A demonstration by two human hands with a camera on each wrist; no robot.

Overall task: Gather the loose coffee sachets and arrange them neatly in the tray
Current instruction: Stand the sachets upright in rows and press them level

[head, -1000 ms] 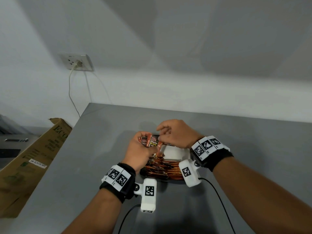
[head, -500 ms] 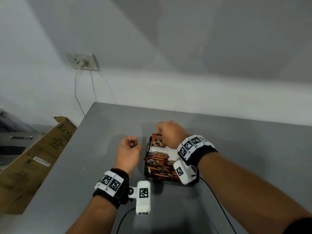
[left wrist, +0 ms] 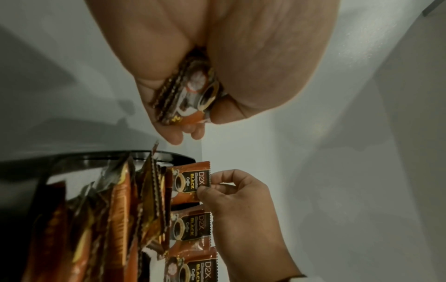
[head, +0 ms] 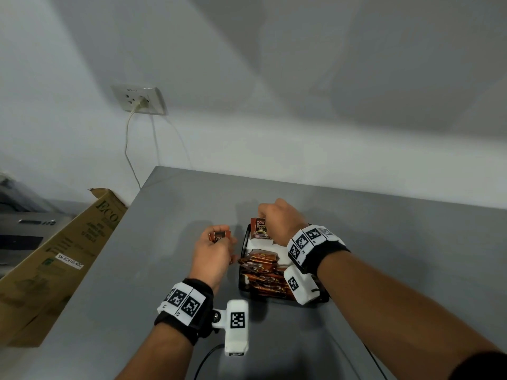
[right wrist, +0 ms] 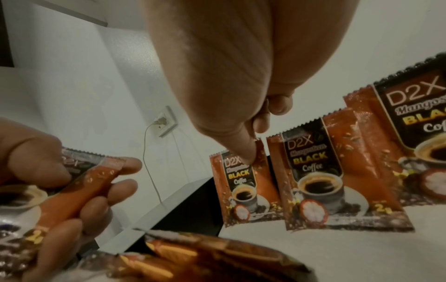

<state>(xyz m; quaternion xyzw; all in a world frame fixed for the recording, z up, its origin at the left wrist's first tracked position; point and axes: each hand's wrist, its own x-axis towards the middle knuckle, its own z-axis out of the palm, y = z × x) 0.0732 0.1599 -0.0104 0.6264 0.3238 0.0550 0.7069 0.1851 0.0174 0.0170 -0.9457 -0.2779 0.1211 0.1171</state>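
A black tray (head: pixel 244 242) sits on the grey table (head: pixel 164 209) and holds rows of orange-brown coffee sachets (head: pixel 260 272). My right hand (head: pixel 277 223) pinches the top edge of one upright sachet (head: pixel 259 229) at the tray's far end; the right wrist view shows that sachet (right wrist: pixel 243 188) beside two more standing sachets (right wrist: pixel 330 179). Just left of the tray, my left hand (head: pixel 214 250) grips a small stack of sachets (head: pixel 219 237), seen close in the left wrist view as a bundle (left wrist: pixel 190 93) between fingers and thumb.
A cardboard box (head: pixel 55 259) leans against the table's left edge. A wall socket (head: pixel 140 100) with a white cable (head: pixel 127 149) is on the wall behind. A grey appliance (head: pixel 24 229) stands far left. Bare table surface stretches to the right of the tray.
The hands have parted: the right took one sachet from the left hand's stack and set it upright at the tray's far end. The left hand drew back to the left with the stack.
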